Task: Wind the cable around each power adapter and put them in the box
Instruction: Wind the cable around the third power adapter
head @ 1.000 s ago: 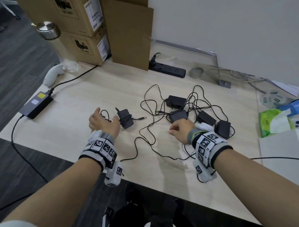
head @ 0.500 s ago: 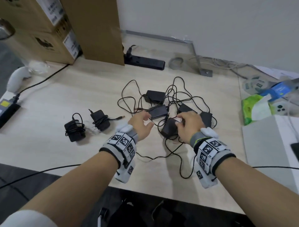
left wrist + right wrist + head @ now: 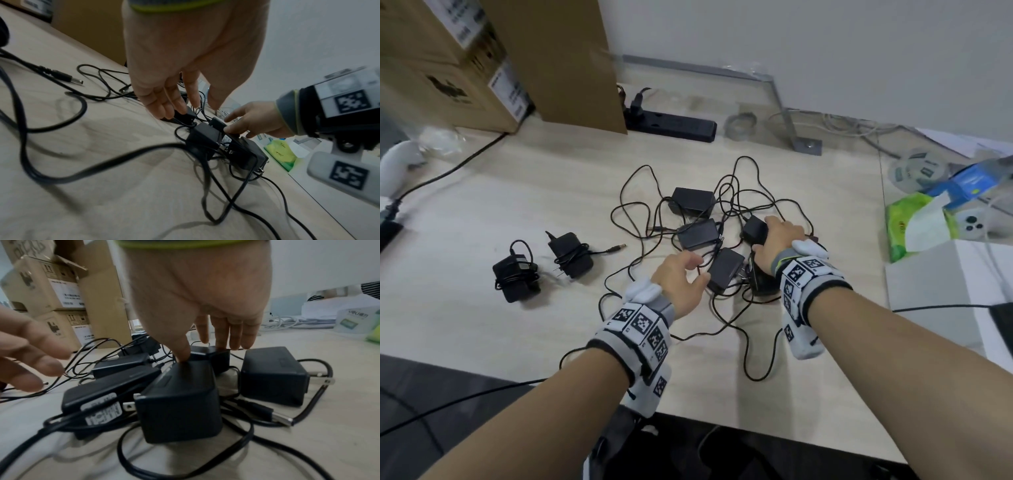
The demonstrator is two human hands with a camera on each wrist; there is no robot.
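A pale wooden desk [image 3: 482, 205] fills most of the head view. Stacked cardboard boxes [image 3: 448, 68] stand at its far left corner, and a black power strip [image 3: 671, 125] lies along the far edge beside them. At the right edge sit a green tissue pack [image 3: 914, 222] and a blue packet [image 3: 976, 180].

Near the middle of the desk lies a tangle of thin black cables [image 3: 640, 212] joining several black power adapters. One adapter [image 3: 691, 198] lies farthest from the person, a second [image 3: 697, 233] just in front of it, and a third [image 3: 726, 270] nearer still, between the two hands. Toward the left edge, well apart from the tangle, two adapters already wound with their cables lie side by side: the left wound adapter [image 3: 515, 274] and the right wound adapter [image 3: 570, 253], whose plug tip trails toward the tangle.

The left hand [image 3: 681, 277] hovers low over the tangle with fingers loosely spread and reaching forward, holding nothing; in the left wrist view its fingertips [image 3: 164, 112] are at a small adapter, though whether they touch it is unclear. The right hand [image 3: 774, 240] reaches down with straight fingers. In the right wrist view its thumb [image 3: 180, 353] presses on the top of an upright adapter [image 3: 180, 402] while the other fingertips rest on a smaller adapter [image 3: 211, 355] behind it. Another adapter [image 3: 273, 374] lies on its side just to the right.
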